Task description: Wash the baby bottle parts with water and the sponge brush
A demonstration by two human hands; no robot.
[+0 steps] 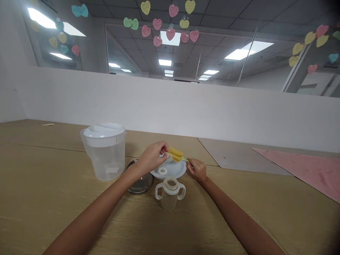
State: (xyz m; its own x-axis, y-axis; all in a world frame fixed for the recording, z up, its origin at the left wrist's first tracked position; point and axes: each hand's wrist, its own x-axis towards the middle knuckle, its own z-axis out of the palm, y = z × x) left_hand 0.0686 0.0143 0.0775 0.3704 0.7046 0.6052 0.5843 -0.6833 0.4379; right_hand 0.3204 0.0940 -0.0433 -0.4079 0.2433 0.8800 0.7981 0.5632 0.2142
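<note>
My left hand (152, 156) is closed in a pinch on a small clear teat-like piece (168, 157), held over a white plate (174, 170). My right hand (197, 169) is closed on the thin handle of a yellow sponge brush (175, 154), whose yellow head touches the piece in my left hand. A white ring (162, 171) lies on the plate. In front of the plate stands an open clear baby bottle (170, 193) with two side handles.
A clear lidded pitcher (105, 150) stands left of the plate, with a round metal dish (140, 181) between them. The wooden table (53, 198) runs to a white partition wall. A pink sheet (305, 170) lies at the right.
</note>
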